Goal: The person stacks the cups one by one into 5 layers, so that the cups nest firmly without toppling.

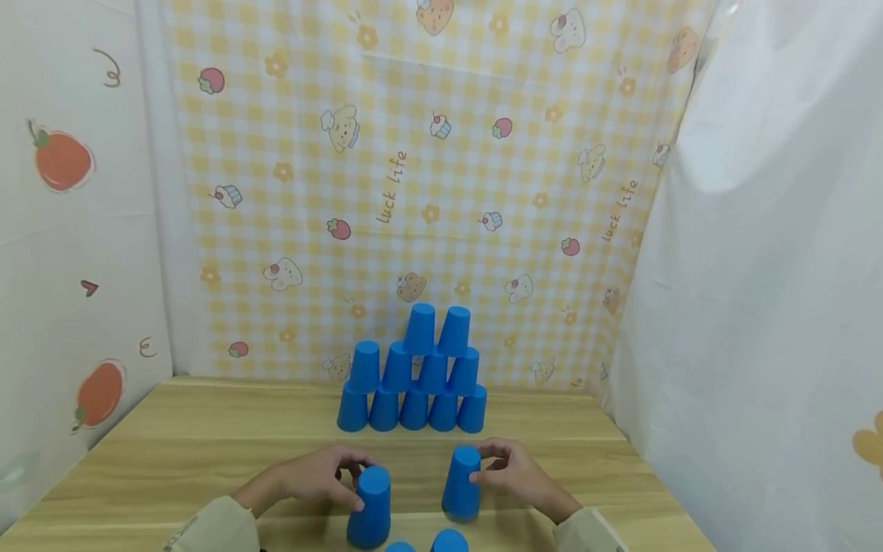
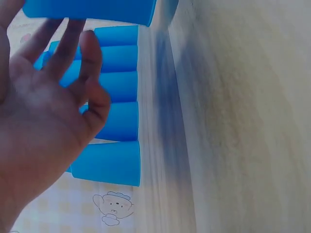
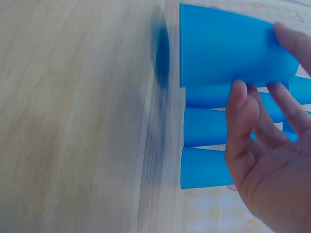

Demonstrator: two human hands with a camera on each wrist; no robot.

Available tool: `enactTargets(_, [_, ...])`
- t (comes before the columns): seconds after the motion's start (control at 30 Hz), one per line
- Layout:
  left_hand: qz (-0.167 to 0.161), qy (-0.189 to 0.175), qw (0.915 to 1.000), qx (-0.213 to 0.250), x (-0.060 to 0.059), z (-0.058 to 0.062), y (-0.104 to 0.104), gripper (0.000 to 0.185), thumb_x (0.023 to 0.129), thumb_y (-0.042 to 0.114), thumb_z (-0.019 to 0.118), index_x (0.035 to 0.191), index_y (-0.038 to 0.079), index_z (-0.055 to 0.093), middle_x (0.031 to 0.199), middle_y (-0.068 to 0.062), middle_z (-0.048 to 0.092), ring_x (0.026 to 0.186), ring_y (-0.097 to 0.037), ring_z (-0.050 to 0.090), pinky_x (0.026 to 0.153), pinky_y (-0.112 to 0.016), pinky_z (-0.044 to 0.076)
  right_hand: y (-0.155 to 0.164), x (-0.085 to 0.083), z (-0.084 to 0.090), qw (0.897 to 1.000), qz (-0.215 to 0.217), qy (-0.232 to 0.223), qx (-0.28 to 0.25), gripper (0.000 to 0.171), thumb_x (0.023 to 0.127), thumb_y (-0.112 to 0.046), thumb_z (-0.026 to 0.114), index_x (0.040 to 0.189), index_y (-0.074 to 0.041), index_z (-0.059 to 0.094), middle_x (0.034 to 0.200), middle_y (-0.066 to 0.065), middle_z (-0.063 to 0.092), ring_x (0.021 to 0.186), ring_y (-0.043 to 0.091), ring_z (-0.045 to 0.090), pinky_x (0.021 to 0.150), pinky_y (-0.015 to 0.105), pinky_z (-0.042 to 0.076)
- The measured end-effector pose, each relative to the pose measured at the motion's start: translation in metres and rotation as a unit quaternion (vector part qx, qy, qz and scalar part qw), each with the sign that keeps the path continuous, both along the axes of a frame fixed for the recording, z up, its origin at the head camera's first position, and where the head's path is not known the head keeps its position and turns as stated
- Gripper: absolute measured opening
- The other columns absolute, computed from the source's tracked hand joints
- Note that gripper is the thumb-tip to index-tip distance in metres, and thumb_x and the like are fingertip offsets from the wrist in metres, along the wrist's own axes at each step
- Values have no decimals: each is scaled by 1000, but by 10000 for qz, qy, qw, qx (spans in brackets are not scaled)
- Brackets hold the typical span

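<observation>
My left hand (image 1: 319, 477) grips an upside-down blue cup (image 1: 372, 512), its thumb on the near side and fingers behind. In the left wrist view only a strip of this cup (image 2: 92, 10) shows at the top. With thumb and fingertips, my right hand (image 1: 516, 477) pinches another upside-down blue cup (image 1: 461, 487) by its upper part. The right wrist view shows that cup (image 3: 228, 46) just off the tabletop, its shadow beside the rim. Behind both hands stands a stepped stack of upside-down blue cups (image 1: 414, 408), with two cups (image 1: 419, 330) on its top row.
Two more blue cups (image 1: 450, 541) are cut off by the bottom edge of the head view, between my hands. The wooden tabletop (image 1: 228, 429) runs back to a yellow checked cloth (image 1: 441, 176). White cloth (image 1: 745, 307) hangs at both sides.
</observation>
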State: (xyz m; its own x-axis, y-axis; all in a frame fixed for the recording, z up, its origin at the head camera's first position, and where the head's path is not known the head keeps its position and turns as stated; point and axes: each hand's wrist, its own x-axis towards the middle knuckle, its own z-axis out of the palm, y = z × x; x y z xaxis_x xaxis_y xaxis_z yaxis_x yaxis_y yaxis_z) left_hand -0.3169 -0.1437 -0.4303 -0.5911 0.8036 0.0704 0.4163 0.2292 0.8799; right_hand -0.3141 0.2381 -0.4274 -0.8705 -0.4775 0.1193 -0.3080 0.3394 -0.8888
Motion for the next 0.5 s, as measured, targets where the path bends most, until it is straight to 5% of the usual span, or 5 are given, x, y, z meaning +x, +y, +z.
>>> enactTargets(0.37, [1635,483,9851,238,5,2,19,46,90,27,74,129,7,62,105,-2,65,94,-24,54,72,-32,49,-15,-1,1,9901,-1389,179,45,50,86,-31,78,125,-2,63,118,9,68,110,28,61,84,38,51])
enactTargets(0.5, [2247,633,9721,242,8,3,25,46,89,32,75,125,6,64,100,-2,64,90,-23,53,68,-32,48,-20,-1,1,9844,-1760,43,-32,55,86,-33,79,127,-1,61,117,13,67,92,24,64,71,40,54])
